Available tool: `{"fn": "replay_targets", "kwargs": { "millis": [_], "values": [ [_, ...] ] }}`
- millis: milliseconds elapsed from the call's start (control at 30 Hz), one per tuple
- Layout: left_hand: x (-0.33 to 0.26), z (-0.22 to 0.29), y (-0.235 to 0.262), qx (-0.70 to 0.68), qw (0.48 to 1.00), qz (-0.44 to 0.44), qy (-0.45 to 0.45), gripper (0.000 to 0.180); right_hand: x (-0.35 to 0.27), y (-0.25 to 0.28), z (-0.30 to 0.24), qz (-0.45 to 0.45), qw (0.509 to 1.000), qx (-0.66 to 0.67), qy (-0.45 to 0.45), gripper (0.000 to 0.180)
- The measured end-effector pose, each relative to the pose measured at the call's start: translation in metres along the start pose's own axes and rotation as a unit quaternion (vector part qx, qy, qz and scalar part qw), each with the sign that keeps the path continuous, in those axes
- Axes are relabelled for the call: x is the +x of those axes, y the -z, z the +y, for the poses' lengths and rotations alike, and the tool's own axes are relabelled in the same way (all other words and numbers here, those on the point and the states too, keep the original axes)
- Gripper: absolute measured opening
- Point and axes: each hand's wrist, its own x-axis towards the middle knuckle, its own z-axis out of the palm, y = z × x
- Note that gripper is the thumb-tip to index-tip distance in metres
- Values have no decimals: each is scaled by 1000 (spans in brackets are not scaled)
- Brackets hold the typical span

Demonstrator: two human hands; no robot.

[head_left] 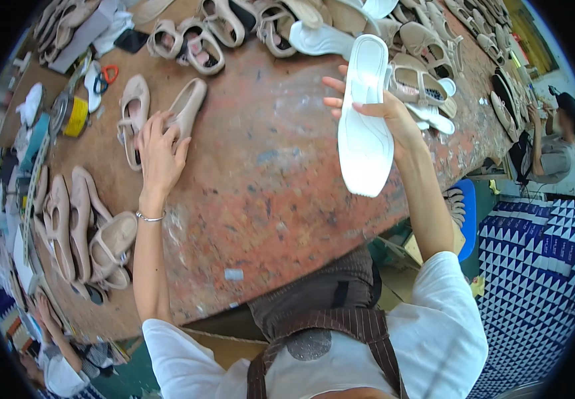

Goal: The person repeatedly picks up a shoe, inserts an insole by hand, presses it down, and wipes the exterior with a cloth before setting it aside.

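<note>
My right hand (397, 120) holds up a long white insole (366, 139) above the table. Its thumb lies across the front of the insole, and the other fingers come out behind its left edge. On the left, my left hand (161, 146) is closed over the near end of a beige shoe (191, 100), with the thumb on its right side. That shoe lies tilted, toe pointing away. Right beside it, against my fingers, lies a second beige shoe (134, 100) with a strap. My left hand partly hides both shoes.
Beige shoes (217, 26) and white insoles (317, 40) crowd the far side of the worn table (267, 199). More beige shoes (78, 219) lie at left, near a yellow-labelled can (73, 116) and orange-handled scissors (106, 76). Co-workers (557, 139) sit at right and lower left.
</note>
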Motion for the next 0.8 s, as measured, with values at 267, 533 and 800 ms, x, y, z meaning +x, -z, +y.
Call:
{"fn": "replay_targets", "kwargs": {
  "millis": [267,533,800],
  "values": [
    [-132,94,41,-12,990,-57,-125,9,-99,-14,29,-31,999,37,12,76],
    [-197,160,10,-287,910,-29,297,78,-135,-40,66,61,962,-266,-20,68],
    [-166,112,3,-449,840,33,305,55,-140,-69,51,18,927,-360,103,55]
  ]
}}
